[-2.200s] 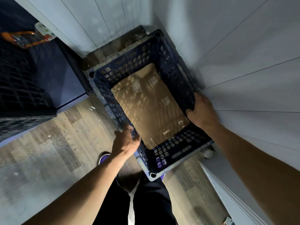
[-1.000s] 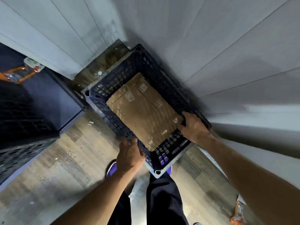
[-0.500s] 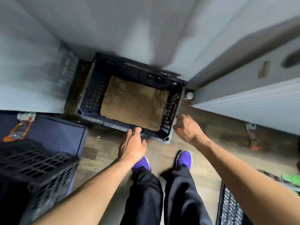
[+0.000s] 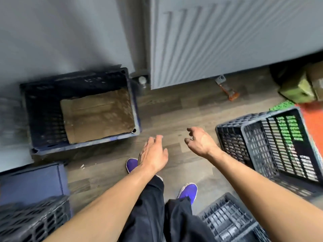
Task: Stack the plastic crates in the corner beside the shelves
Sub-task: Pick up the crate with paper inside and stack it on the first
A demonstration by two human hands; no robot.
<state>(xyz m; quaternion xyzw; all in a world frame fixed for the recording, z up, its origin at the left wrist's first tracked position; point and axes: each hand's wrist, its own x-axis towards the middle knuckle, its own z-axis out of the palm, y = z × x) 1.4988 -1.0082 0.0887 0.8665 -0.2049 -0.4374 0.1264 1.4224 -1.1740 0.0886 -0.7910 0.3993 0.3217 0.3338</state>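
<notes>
A dark blue plastic crate (image 4: 43,112) stands on the floor in the wall corner at the left, a sheet of brown cardboard (image 4: 97,116) lying in its bottom. My left hand (image 4: 153,154) hovers over the floor just right of that crate, fingers apart, holding nothing. My right hand (image 4: 201,142) is beside it, fingers loosely curled and empty. A black crate (image 4: 253,149) lies to the right of my right hand. Another black crate (image 4: 229,220) sits at the bottom right, and a third (image 4: 33,222) at the bottom left.
A white ribbed radiator (image 4: 218,41) runs along the far wall. A blue block (image 4: 33,182) stands at the left below the corner crate. An orange mat (image 4: 312,123) and green boxes (image 4: 300,86) lie at the far right. My purple shoes (image 4: 187,191) stand on the wood floor.
Both hands have let go of the blue crate, which now rests in the corner. The view has swung right, bringing the radiator and the black crates into sight.
</notes>
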